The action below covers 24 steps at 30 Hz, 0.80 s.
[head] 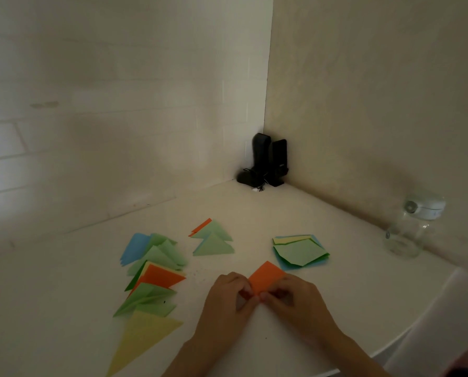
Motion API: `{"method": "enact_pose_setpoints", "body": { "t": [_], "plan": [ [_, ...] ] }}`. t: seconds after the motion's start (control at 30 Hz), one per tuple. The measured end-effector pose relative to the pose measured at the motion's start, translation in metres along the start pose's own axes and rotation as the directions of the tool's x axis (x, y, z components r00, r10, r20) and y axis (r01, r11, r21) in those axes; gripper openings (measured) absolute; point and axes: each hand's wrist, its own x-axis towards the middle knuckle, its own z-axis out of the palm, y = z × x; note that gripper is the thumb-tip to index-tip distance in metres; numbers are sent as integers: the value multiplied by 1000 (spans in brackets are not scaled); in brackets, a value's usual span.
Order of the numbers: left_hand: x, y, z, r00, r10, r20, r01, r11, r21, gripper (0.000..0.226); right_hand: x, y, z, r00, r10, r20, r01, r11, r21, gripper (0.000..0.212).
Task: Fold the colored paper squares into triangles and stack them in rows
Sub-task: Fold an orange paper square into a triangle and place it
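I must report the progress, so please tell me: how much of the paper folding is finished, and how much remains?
Done: a long row of folded paper triangles on the left and a short row of green triangles behind it. In hand: the left hand and right hand pinch an orange paper square, mid-fold. Left: a pile of unfolded coloured squares on the right.

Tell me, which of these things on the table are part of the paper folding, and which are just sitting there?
Part of the job: the orange paper pinched by the left hand and right hand; the long row of folded triangles; the short row of triangles; the unfolded squares.

Just sitting there: the black speakers; the glass jar.
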Motion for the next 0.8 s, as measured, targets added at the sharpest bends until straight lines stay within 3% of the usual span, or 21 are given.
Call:
{"method": "enact_pose_setpoints", "body": {
  "t": [0.17, 0.33, 0.43, 0.7, 0.8],
  "plan": [
    [3, 1, 3, 996, -83, -23, 82, 996, -47, 17, 0, -6, 2, 995, 101, 18, -101, 994, -29, 10],
    [10, 2, 4, 986, -168, 8, 169, 983, -66, 22, 7, -11, 3, 977, 201, 76, -200, 980, -10, 31],
    [15, 3, 0, 970, -232, 66, 237, 968, -83, 19, 14, -11, -3, 959, 233, 161, -233, 972, -16, 30],
    [17, 2, -11, 944, -286, 163, 297, 954, -47, 29, 16, -4, -15, 940, 195, 280, -224, 972, 73, 31],
    [14, -4, -18, 946, -231, 228, 256, 963, -88, 38, 10, -3, -22, 938, 132, 321, -162, 985, 67, 26]
  ]
}}
